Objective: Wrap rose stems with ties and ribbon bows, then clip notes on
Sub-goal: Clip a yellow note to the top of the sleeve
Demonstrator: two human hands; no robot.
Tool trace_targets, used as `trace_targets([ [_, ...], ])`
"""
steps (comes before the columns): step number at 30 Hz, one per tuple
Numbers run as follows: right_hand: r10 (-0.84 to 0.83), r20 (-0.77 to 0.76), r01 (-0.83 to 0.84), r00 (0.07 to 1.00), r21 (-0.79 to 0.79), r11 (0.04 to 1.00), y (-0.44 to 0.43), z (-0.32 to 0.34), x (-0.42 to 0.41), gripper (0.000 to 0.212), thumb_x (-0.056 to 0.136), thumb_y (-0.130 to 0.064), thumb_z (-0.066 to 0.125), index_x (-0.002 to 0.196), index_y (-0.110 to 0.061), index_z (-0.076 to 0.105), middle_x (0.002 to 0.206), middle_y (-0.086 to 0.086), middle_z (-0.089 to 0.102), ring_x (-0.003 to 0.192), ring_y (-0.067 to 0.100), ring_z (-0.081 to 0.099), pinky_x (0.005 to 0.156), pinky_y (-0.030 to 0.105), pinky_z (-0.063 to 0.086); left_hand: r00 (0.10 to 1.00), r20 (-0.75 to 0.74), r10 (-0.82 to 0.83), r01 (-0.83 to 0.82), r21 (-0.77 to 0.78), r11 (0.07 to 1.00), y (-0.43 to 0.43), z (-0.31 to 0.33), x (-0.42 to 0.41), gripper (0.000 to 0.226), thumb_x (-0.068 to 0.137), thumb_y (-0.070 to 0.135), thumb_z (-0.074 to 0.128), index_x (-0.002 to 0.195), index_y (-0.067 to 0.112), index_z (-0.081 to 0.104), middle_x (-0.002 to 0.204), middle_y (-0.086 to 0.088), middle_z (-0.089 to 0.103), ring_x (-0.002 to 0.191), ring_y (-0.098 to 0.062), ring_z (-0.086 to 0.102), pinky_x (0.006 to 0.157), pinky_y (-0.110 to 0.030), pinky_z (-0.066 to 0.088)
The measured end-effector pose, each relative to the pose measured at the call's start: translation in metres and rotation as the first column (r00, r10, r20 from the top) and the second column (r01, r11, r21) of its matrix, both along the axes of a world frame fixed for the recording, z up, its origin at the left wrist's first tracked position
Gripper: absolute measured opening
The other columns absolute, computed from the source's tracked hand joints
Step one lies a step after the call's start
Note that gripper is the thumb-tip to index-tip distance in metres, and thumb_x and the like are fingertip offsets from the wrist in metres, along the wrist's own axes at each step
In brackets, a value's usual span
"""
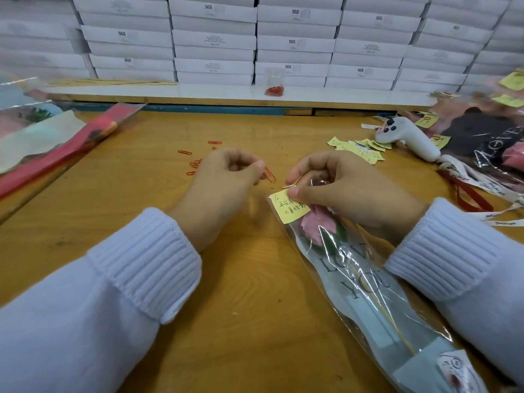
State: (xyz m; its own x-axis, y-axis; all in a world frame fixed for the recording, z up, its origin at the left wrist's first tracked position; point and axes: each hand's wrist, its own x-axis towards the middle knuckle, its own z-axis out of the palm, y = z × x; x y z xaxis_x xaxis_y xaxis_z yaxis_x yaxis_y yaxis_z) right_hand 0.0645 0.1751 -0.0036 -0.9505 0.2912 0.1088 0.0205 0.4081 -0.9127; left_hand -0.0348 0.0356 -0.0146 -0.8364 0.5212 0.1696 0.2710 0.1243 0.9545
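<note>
- Clipping is the step in hand: the left hand (224, 180) pinches a red paper clip (270, 174) between thumb and forefinger, just beside the yellow note (289, 207)
- The right hand (346, 191) pinches the note against the mouth of the clear sleeve (365, 282); the pink rose (317, 225) lies inside, on the wooden table (241, 279)
- It seems best to turn the clip's open loop toward the edge, then slide it over note and film together while the thumb holds both flat
- The likely risk is that the thin film buckles or the note skews; spare clips (195, 165) lie near the left hand
</note>
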Motion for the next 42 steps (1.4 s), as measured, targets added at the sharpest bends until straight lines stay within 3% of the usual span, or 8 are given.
trace_targets([
  [5, -0.01, -0.003, 0.01, 1.0, -0.012, 1.0, -0.0026, 0.0015, 0.001, 0.011, 0.079, -0.004, 0.073, 0.082, -0.014, 0.067, 0.061, -0.005, 0.065, 0.051, 0.003, 0.057, 0.049, 0.013, 0.045, 0.994, 0.062, 0.088, -0.092, 0.073, 0.993, 0.0025, 0.0011, -0.0033, 0.01, 0.099, 0.017, 0.046, 0.092, 0.016, 0.053, 0.079, 0.004, 0.071, 0.064, 0.001, 0.066, 0.059, -0.018, 0.046],
  [10, -0.011, 0.006, 0.011, 1.0, 0.002, 1.0, -0.003, 0.0024, 0.0017, 0.01, 0.079, -0.006, 0.073, 0.083, -0.014, 0.067, 0.061, -0.005, 0.065, 0.052, 0.004, 0.057, 0.05, 0.014, 0.045, 0.984, 0.18, 0.007, -0.037, 0.162, 0.986, 0.0025, 0.0033, -0.001, 0.006, 0.102, 0.012, 0.038, 0.1, 0.01, 0.044, 0.077, -0.004, 0.07, 0.062, -0.009, 0.07, 0.047, -0.015, 0.048],
  [16, -0.01, 0.004, 0.01, 1.0, 0.006, 1.0, -0.003, 0.0036, 0.0025, 0.01, 0.079, -0.006, 0.073, 0.083, -0.013, 0.067, 0.061, -0.004, 0.064, 0.05, 0.004, 0.056, 0.05, 0.014, 0.044, 0.997, 0.008, -0.082, 0.081, 0.058, 0.995, -0.0025, 0.0014, -0.0025, 0.012, 0.091, 0.016, 0.061, 0.101, 0.009, 0.061, 0.063, 0.001, 0.068, 0.046, -0.002, 0.057, 0.046, -0.013, 0.045],
  [21, -0.012, -0.001, 0.012, 1.0, 0.019, 1.0, -0.0037, 0.0042, 0.0029, 0.01, 0.079, -0.008, 0.073, 0.082, -0.015, 0.067, 0.062, -0.004, 0.065, 0.051, 0.002, 0.057, 0.048, 0.012, 0.043, 0.999, -0.042, -0.021, 0.024, 0.075, 0.997, -0.0046, 0.002, -0.0025, 0.019, 0.084, 0.024, 0.07, 0.088, 0.006, 0.066, 0.064, 0.0, 0.07, 0.044, -0.004, 0.057, 0.041, -0.014, 0.042],
  [28, -0.023, -0.026, 0.022, 0.999, -0.032, 0.999, -0.005, 0.0057, 0.004, 0.017, 0.079, -0.004, 0.072, 0.091, -0.013, 0.064, 0.06, -0.004, 0.065, 0.044, 0.0, 0.056, 0.041, 0.01, 0.04, 0.974, -0.187, -0.131, 0.125, -0.047, 0.991, -0.0028, 0.0002, -0.003, 0.017, 0.092, 0.019, 0.058, 0.086, 0.03, 0.07, 0.073, 0.015, 0.069, 0.069, 0.006, 0.06, 0.06, -0.009, 0.047],
  [31, -0.026, -0.018, 0.025, 0.999, -0.047, 0.999, -0.0047, 0.0055, 0.0036, 0.02, 0.079, -0.004, 0.073, 0.094, -0.013, 0.063, 0.061, -0.003, 0.066, 0.044, 0.001, 0.057, 0.04, 0.011, 0.04, 0.964, -0.192, -0.182, 0.167, -0.093, 0.982, -0.0029, 0.0013, -0.0033, 0.01, 0.089, 0.02, 0.063, 0.092, 0.029, 0.067, 0.07, 0.015, 0.071, 0.071, 0.008, 0.063, 0.058, -0.007, 0.045],
  [37, -0.014, 0.0, 0.014, 1.0, -0.022, 1.0, -0.003, 0.0049, 0.0025, 0.021, 0.079, -0.006, 0.074, 0.095, -0.014, 0.063, 0.063, -0.003, 0.067, 0.051, 0.003, 0.062, 0.044, 0.013, 0.043, 0.979, -0.083, -0.186, 0.189, 0.026, 0.982, -0.0033, -0.0021, -0.0019, 0.006, 0.083, 0.017, 0.07, 0.078, 0.019, 0.071, 0.069, 0.01, 0.072, 0.064, 0.005, 0.064, 0.048, -0.007, 0.042],
  [42, -0.007, 0.002, 0.007, 1.0, -0.042, 0.999, -0.0028, 0.0044, 0.0026, 0.023, 0.079, -0.004, 0.073, 0.097, -0.012, 0.062, 0.061, -0.004, 0.066, 0.047, 0.002, 0.06, 0.045, 0.013, 0.043, 0.964, -0.166, -0.208, 0.211, -0.002, 0.978, -0.0003, -0.0057, -0.0016, 0.014, 0.09, 0.016, 0.062, 0.088, 0.029, 0.069, 0.08, 0.01, 0.074, 0.084, -0.003, 0.069, 0.071, -0.021, 0.055],
])
